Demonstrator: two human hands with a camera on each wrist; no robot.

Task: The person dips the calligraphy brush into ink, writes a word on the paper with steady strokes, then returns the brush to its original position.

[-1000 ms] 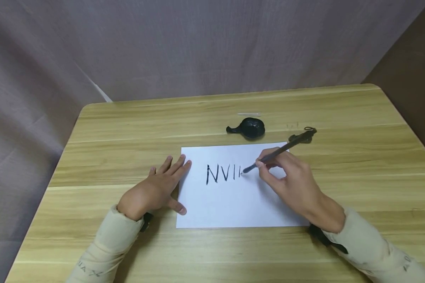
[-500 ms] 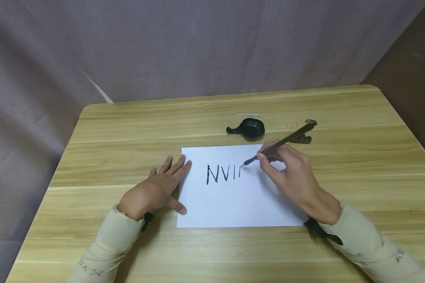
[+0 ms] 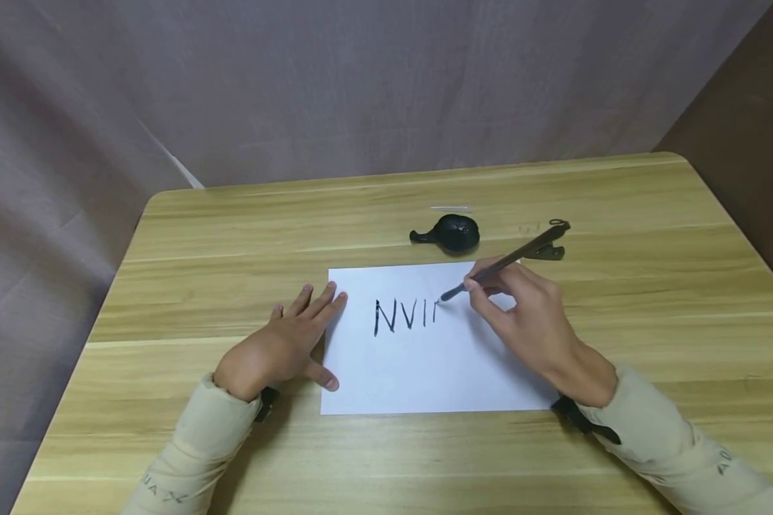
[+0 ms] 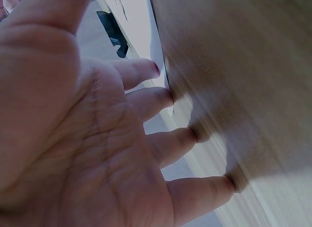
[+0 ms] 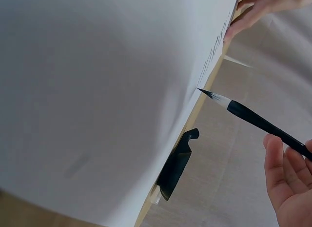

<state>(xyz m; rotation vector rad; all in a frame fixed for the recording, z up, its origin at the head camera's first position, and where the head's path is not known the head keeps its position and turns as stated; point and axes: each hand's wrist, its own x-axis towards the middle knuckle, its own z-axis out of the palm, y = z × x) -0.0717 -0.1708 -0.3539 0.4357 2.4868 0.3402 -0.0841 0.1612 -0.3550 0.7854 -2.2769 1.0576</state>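
Note:
A sheet of white paper (image 3: pixel 386 379) lies on the wooden table, with black strokes reading roughly "NVI" and one more partial letter. My right hand (image 3: pixel 535 325) pinches a dark writing brush (image 3: pixel 515 255) between thumb and fingers. In the right wrist view the tip of the brush (image 5: pixel 222 98), black with ink below a pale upper part, meets the paper at the end of the strokes. My left hand (image 3: pixel 280 350) is spread at the paper's left edge. In the left wrist view its fingertips (image 4: pixel 151 69) touch down on the paper's edge and the wood.
Behind the paper sits a black gourd-shaped ink dish (image 3: pixel 457 234) with a short handle. A thin clear stick (image 3: pixel 451 209) lies beyond it. A small dark brush rest (image 3: pixel 546 252) is partly behind the brush. A grey curtain (image 3: pixel 386 86) hangs past the table's back edge.
My right hand and the brush have shifted up the paper, from the foot of the last stroke to its top, where a short mark now branches right. The left hand stays in place.

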